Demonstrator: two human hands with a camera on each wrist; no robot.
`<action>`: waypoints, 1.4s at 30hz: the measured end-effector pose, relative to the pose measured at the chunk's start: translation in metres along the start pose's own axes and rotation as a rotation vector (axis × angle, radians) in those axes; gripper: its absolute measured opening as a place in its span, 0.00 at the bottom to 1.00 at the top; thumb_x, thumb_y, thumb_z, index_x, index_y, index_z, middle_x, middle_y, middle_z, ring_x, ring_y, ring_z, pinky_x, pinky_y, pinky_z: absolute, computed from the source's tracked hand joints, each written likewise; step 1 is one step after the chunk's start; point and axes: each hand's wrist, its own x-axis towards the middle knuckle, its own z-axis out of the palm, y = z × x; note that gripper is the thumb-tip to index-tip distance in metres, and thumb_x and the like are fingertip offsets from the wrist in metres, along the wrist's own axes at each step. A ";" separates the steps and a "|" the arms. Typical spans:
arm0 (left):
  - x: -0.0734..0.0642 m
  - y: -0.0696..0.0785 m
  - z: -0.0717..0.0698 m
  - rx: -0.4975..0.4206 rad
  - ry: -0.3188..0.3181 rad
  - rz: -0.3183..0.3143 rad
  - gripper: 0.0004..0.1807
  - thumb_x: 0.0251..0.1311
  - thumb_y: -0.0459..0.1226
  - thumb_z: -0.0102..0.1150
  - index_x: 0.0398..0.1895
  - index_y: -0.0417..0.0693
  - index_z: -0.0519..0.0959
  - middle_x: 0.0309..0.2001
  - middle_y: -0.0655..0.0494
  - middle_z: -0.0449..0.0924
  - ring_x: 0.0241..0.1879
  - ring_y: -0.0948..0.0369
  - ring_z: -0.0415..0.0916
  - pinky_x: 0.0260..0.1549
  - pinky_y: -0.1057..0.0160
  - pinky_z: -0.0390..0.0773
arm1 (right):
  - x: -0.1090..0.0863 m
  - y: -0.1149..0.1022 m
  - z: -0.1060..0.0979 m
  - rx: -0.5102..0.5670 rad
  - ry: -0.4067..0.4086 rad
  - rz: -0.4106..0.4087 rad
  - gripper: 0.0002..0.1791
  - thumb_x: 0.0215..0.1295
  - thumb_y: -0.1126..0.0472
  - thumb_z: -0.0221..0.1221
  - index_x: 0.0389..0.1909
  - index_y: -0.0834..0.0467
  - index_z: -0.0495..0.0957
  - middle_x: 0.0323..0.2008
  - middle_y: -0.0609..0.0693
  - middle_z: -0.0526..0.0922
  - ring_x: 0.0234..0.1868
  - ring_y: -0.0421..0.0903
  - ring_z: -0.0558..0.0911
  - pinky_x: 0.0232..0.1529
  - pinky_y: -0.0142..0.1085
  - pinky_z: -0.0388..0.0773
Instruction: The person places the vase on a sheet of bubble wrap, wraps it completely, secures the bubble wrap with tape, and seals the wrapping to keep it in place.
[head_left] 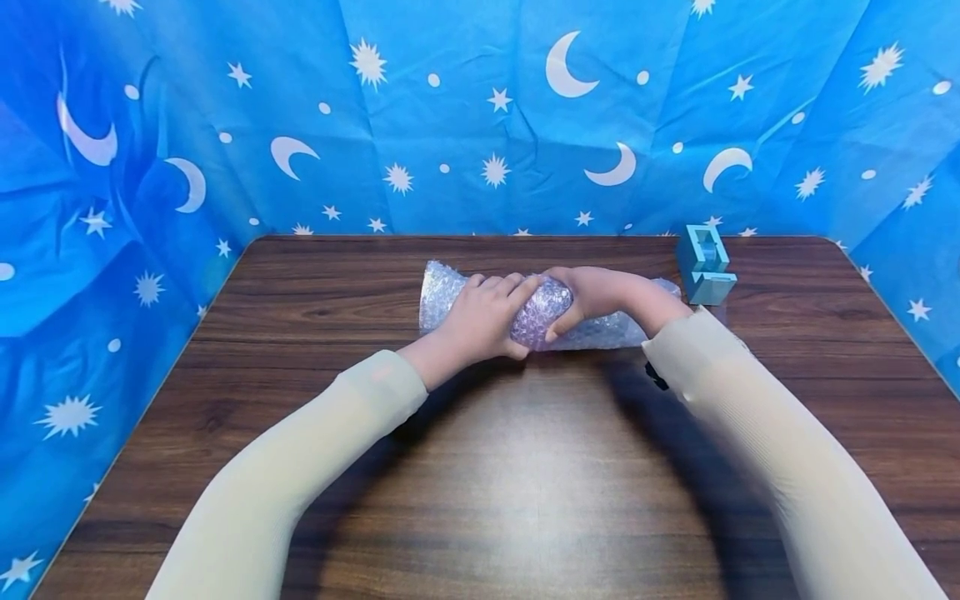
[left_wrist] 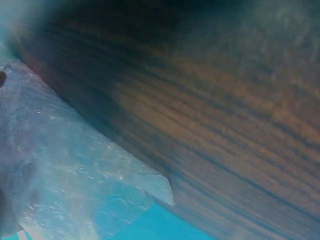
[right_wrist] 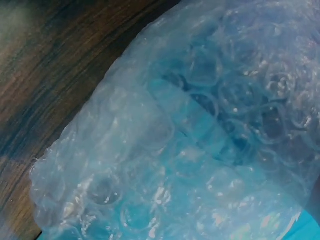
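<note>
A roll of clear bubble wrap (head_left: 542, 312) lies across the table, wound around something with a pinkish-purple tint that I cannot make out. My left hand (head_left: 487, 315) grips the roll left of its middle, fingers over the top and thumb at the near side. From the right, my right hand (head_left: 592, 293) holds it with the thumb in front and its other fingers mostly hidden behind. Loose flared ends of wrap stick out past both hands. The left wrist view shows one crinkled end of bubble wrap (left_wrist: 75, 160); large bubbles of the wrap (right_wrist: 165, 150) fill the right wrist view.
A teal tape dispenser (head_left: 707, 265) stands near the back right of the brown wooden table (head_left: 517, 500), just right of the wrap. Behind the table's far edge hangs a blue cloth (head_left: 480, 117) with white moons and stars, continuing along both sides.
</note>
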 end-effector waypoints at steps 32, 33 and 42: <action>-0.004 0.010 -0.031 -0.219 -0.345 -0.110 0.57 0.43 0.60 0.74 0.77 0.55 0.58 0.69 0.51 0.71 0.63 0.49 0.76 0.57 0.44 0.78 | -0.010 -0.001 0.007 -0.012 -0.136 -0.005 0.51 0.57 0.37 0.67 0.74 0.60 0.58 0.64 0.59 0.74 0.61 0.55 0.76 0.64 0.52 0.74; -0.004 0.010 -0.031 -0.218 -0.354 -0.112 0.57 0.43 0.60 0.74 0.77 0.55 0.57 0.70 0.51 0.71 0.63 0.49 0.75 0.57 0.43 0.77 | -0.012 -0.001 0.009 -0.020 -0.107 0.009 0.53 0.56 0.36 0.67 0.74 0.60 0.58 0.65 0.60 0.74 0.62 0.56 0.76 0.65 0.53 0.74; -0.003 0.011 -0.035 -0.185 -0.400 -0.124 0.58 0.46 0.62 0.71 0.78 0.57 0.54 0.73 0.53 0.67 0.68 0.51 0.70 0.64 0.37 0.70 | -0.047 -0.017 0.035 -0.266 0.328 -0.003 0.51 0.54 0.37 0.66 0.73 0.61 0.62 0.69 0.62 0.71 0.69 0.61 0.71 0.69 0.58 0.67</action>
